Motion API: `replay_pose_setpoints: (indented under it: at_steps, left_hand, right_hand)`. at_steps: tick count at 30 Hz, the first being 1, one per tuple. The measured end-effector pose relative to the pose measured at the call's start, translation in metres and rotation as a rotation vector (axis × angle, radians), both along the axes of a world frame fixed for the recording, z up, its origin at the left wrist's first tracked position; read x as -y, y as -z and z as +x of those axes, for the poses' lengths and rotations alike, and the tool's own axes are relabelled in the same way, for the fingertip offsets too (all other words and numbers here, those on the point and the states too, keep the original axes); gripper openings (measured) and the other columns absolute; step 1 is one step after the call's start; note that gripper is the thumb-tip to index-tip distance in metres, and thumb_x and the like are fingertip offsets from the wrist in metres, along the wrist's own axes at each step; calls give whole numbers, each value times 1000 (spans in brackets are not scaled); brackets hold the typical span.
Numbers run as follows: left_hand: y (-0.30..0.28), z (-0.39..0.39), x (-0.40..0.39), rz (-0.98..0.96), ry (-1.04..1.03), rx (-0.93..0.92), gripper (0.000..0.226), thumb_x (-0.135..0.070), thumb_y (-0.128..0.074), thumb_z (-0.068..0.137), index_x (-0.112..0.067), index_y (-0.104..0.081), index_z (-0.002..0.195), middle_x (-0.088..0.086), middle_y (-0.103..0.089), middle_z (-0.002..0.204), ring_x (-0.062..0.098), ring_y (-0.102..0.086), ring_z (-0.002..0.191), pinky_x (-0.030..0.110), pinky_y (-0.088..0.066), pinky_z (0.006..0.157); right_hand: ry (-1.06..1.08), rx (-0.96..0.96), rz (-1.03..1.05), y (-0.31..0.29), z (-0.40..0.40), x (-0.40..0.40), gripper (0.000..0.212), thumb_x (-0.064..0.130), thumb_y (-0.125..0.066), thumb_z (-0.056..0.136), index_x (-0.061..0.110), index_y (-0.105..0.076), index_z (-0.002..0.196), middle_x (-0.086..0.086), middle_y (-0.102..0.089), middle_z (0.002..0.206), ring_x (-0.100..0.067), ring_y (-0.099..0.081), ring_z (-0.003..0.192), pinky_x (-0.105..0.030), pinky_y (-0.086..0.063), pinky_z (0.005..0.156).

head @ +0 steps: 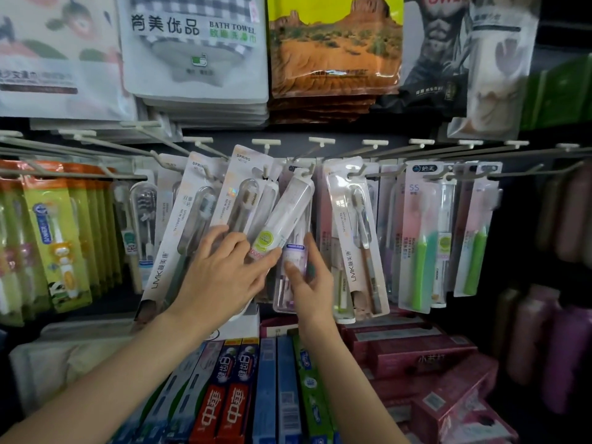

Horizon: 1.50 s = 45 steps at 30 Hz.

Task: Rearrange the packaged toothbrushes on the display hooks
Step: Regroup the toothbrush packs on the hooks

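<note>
Toothpaste boxes [238,392] sit closest to me, stacked below my forearms, red and blue ones side by side. Far left on the hooks hang the green-carded kids' toothbrushes [61,238], well apart from where I'm working. My left hand [221,274] is spread out, fingers straight, pressing against the tilted LMK toothbrush packs [179,238] and touching the lower end of the white toothbrush pack [288,213], which leans at an angle with its top up at a display hook [307,169]; whether it's actually threaded on, I can't tell. My right hand [309,277] is curled around a clear pack with a purple label [294,267], thumb on its front, just below the white one. Further right, pink-and-green toothbrush packs [419,238] hang straight. Bath towel packets [195,49] hang above everything.
</note>
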<state>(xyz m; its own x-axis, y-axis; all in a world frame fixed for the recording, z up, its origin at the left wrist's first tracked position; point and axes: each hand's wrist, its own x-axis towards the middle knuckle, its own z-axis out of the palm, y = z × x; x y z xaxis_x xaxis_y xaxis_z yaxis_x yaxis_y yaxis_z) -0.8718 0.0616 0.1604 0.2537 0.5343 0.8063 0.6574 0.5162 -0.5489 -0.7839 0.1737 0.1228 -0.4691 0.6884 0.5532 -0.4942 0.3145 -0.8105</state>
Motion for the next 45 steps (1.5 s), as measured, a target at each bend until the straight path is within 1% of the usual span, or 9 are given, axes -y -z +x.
replay_pose_setpoints:
  at_steps: [4, 7, 12, 17, 22, 29, 33, 37, 45]
  left_hand:
    - [1, 1, -1, -17, -9, 18, 31, -26, -47, 86, -24, -63, 112, 6, -60, 76, 25, -53, 87, 43, -33, 93]
    - [2, 2, -3, -29, -9, 46, 32, -26, -46, 85, -22, -63, 112, 6, -62, 77, 26, -57, 86, 43, -33, 93]
    - [1, 3, -1, -34, -2, 47, 30, -25, -47, 84, -22, -63, 110, 6, -62, 77, 26, -57, 85, 43, -33, 93]
    - [1, 4, -1, -53, -19, 61, 31, -25, -45, 85, -22, -63, 110, 7, -62, 78, 26, -57, 86, 44, -33, 93]
    - [4, 5, -1, -59, -17, 86, 35, -27, -42, 85, -24, -61, 114, 5, -62, 78, 25, -58, 86, 43, -33, 93]
    - [4, 1, 1, -51, -8, 69, 35, -27, -42, 84, -26, -62, 114, 3, -61, 76, 23, -52, 86, 42, -34, 92]
    - [2, -1, 2, -53, -3, 51, 34, -24, -44, 85, -24, -62, 113, 4, -59, 76, 24, -53, 86, 42, -34, 93]
    - [5, -1, 0, -45, 0, 58, 33, -23, -44, 85, -24, -63, 111, 5, -59, 76, 25, -52, 86, 42, -33, 93]
    - [2, -1, 1, -55, -11, 77, 35, -27, -42, 84, -25, -60, 114, 4, -61, 78, 24, -54, 88, 41, -32, 93]
  right_hand:
    - [-185, -2, -97, -4, 14, -8, 54, 11, -58, 90, 38, -43, 134, 16, -40, 140, -3, -37, 128, -26, -37, 104]
    - [0, 48, 32, -10, 15, -4, 56, 3, -53, 92, 25, -36, 140, 21, -45, 124, 14, -43, 116, -6, -39, 92]
    - [305, 193, 180, -15, 14, -3, 59, -1, -51, 90, 24, -35, 141, -8, -45, 128, -16, -53, 109, -14, -38, 92]
    - [298, 208, 201, -15, 19, -5, 59, -3, -50, 90, 20, -34, 142, 5, -49, 121, 6, -45, 92, 9, -28, 72]
    - [33, -2, 38, -7, 6, 4, 55, 2, -55, 90, 29, -38, 135, 19, -44, 135, 11, -39, 122, -16, -34, 105]
    - [-276, -98, -236, -1, 1, 2, 51, 3, -58, 88, 31, -48, 129, 11, -63, 119, 2, -61, 103, -21, -52, 83]
    - [-36, -20, -50, -6, 13, -4, 54, 2, -57, 89, 25, -42, 136, 17, -50, 130, -2, -48, 122, -23, -45, 99]
    - [255, 92, 139, -7, 14, -3, 55, 0, -54, 90, 21, -39, 139, 16, -49, 97, -7, -41, 112, 0, -40, 75]
    - [-108, -83, -134, -4, 0, 7, 54, 3, -58, 88, 37, -46, 129, 17, -48, 135, -1, -43, 125, -28, -39, 105]
